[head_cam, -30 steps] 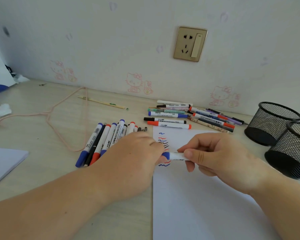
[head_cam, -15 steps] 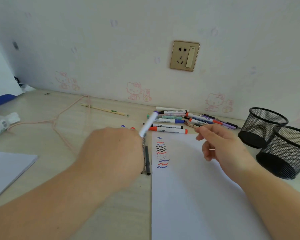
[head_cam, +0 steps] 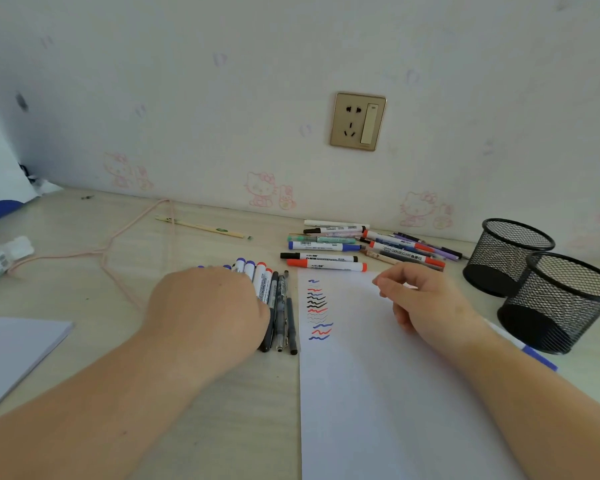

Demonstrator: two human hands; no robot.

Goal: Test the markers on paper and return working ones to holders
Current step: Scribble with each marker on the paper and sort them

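Observation:
A white paper sheet (head_cam: 378, 393) lies in front of me with blue, red and black test squiggles (head_cam: 317, 310) near its top left. Left of it is a row of capped markers and pens (head_cam: 278, 306). My left hand (head_cam: 208, 306) lies on that row, its fingers hidden beneath it; blue and red caps stick out beyond it. My right hand (head_cam: 423, 299) hovers over the paper's top right, fingers loosely curled, holding nothing. Another pile of markers (head_cam: 361, 247) lies by the wall. Two black mesh holders (head_cam: 510, 258) (head_cam: 561, 303) stand at the right.
A blue-capped marker (head_cam: 541, 358) lies beside the near holder, by my right forearm. A pink cord (head_cam: 111, 247) and a thin stick (head_cam: 201, 228) lie at the back left. A paper stack (head_cam: 14, 351) sits at the left edge. A wall socket (head_cam: 358, 121) is above.
My two hands pressed a cap onto a blue marker over the paper. My left hand then carried the marker left and came down on the row. My right hand let go and drew back.

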